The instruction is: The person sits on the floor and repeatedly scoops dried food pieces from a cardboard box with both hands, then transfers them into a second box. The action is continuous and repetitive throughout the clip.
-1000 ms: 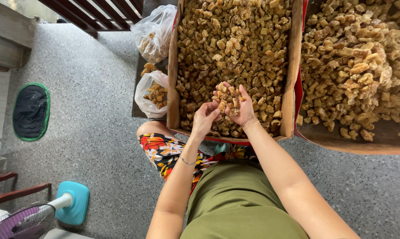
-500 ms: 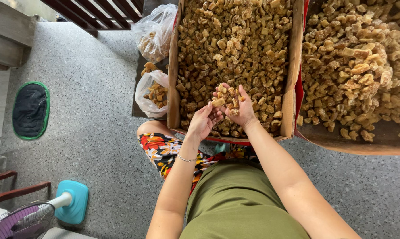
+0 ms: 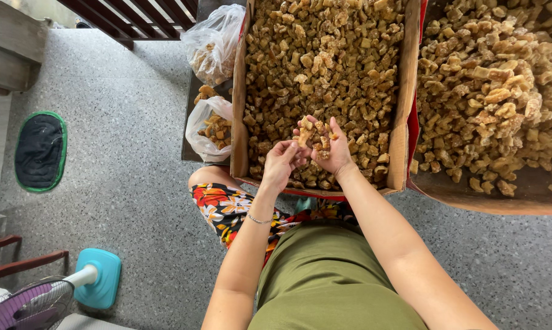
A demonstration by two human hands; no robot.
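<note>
My right hand [image 3: 328,146] is cupped palm-up over the near end of a cardboard box [image 3: 399,131], holding a small heap of brown sugary chunks [image 3: 314,133]. My left hand [image 3: 282,164] is beside it, fingertips pinching at a chunk on the heap's left edge. The box is filled with the same chunks [image 3: 325,58]. A second box [image 3: 502,201] to the right holds larger, paler chunks [image 3: 490,91]. My arms reach out over a green top and floral shorts.
Two clear plastic bags with chunks, one [image 3: 214,46] above the other [image 3: 210,127], lie left of the box. On the speckled floor are a dark oval mat with green rim [image 3: 39,151] and a fan with teal base [image 3: 96,278] at lower left. A wooden chair [image 3: 19,263] stands nearby.
Both hands stay over the box's near end. My left hand has dropped slightly and closed in on the heap in my right palm.
</note>
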